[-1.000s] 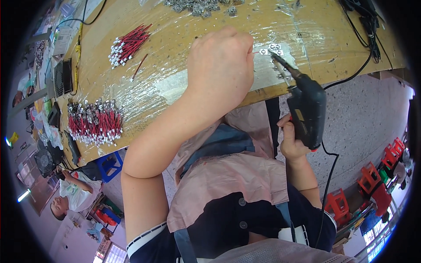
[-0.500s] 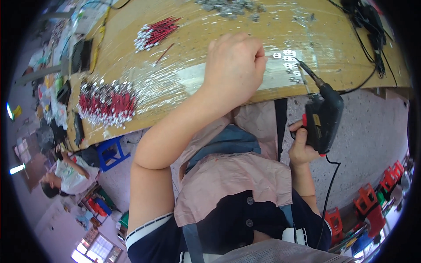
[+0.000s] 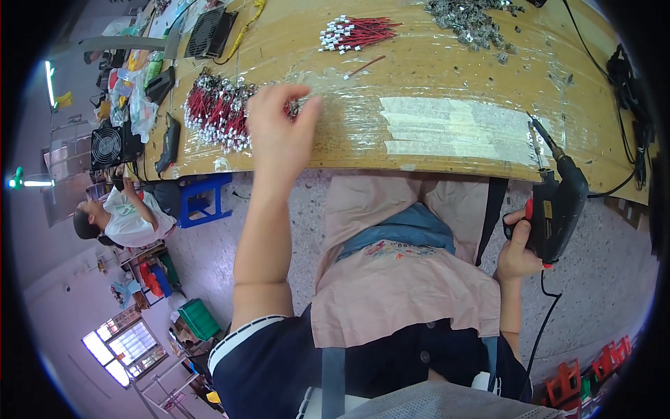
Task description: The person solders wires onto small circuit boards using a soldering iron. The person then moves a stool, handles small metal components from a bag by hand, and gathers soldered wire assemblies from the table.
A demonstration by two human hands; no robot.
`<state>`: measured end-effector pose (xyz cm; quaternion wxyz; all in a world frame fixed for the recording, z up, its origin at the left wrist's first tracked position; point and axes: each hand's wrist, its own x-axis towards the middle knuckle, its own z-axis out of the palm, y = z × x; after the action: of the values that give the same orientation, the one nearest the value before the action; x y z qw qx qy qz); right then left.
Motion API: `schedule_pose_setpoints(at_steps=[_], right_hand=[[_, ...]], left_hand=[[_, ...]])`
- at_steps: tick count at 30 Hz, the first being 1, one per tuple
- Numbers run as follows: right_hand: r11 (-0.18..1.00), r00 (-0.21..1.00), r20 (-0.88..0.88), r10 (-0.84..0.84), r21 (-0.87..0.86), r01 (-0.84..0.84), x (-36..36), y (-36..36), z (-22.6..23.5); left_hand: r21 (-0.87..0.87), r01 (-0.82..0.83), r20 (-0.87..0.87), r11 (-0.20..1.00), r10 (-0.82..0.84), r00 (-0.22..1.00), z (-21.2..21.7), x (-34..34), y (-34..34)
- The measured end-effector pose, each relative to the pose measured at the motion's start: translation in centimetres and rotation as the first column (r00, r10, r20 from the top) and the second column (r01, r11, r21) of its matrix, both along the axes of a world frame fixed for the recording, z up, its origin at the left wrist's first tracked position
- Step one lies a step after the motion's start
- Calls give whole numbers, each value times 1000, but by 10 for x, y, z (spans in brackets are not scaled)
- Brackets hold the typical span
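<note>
My left hand (image 3: 278, 136) reaches over the wooden bench's (image 3: 433, 70) front edge, at the right end of a heap of red wires with white connectors (image 3: 216, 112). Its fingers curl over a few wire ends beside the thumb; whether they grip any is hidden. My right hand (image 3: 518, 248) is down off the bench at my right side and holds a black pistol-shaped power tool (image 3: 558, 206), its thin tip pointing up at the bench edge. A black cord (image 3: 541, 328) hangs from the tool.
A second bundle of red wires (image 3: 356, 31) and a heap of small metal parts (image 3: 471, 17) lie further back. White tape strips (image 3: 453, 129) cover the bench front. Black cables (image 3: 628, 91) lie right. A fan (image 3: 108, 146), blue stool (image 3: 202, 199) and another seated person (image 3: 118, 213) are left.
My left hand has moved from the taped strip at the bench's front left to the heap of red wires. My right hand with the power tool has dropped lower and away from the bench.
</note>
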<state>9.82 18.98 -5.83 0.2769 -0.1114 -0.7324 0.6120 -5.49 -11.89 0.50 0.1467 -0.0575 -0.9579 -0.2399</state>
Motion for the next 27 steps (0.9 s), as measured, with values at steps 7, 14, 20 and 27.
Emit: schedule_pose_setpoints(at_steps=[7, 14, 20, 27], right_hand=[[1000, 1000, 17, 16, 23, -16, 3, -6, 5], [995, 994, 93, 50, -90, -41, -5, -8, 10], [946, 994, 53, 90, -315, -69, -46, -16, 38], [935, 986, 165, 33, -353, 28, -34, -4, 41]], left_hand=[[5, 108, 106, 994, -108, 989, -20, -63, 49], [83, 353, 84, 932, -359, 929, -12, -32, 96], [443, 529, 145, 723, -641, 754, 9, 35, 160], [629, 378, 301, 679, -661, 687, -1, 51, 178]])
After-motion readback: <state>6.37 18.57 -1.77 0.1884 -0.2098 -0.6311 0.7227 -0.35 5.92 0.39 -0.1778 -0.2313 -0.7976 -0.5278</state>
